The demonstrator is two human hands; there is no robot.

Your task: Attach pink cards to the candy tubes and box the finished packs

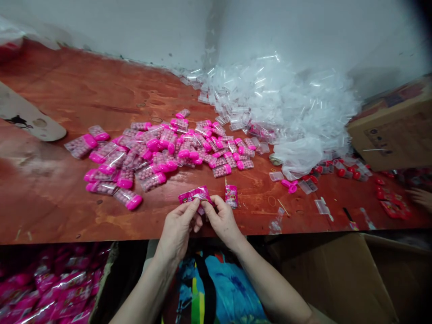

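Near the table's front edge, my left hand [180,225] and my right hand [221,219] pinch a pink printed wrapper [194,193] between thumbs and fingers. Part of the wrapper is hidden behind the fingertips, and I cannot make out what is inside it. Just right of my right hand lies a small pink printed packet [231,195]. Beyond both hands spreads a heap of clear plastic candy containers [168,139] with bright pink caps, filled with small pink balls.
A big pile of clear empty plastic containers [270,99] leans against the wall. Pink packets fill a box [57,288] below left. Cardboard boxes stand right [391,126] and below right [324,270]. Red-capped pieces [354,172] and another person's hand [421,198] are at right.
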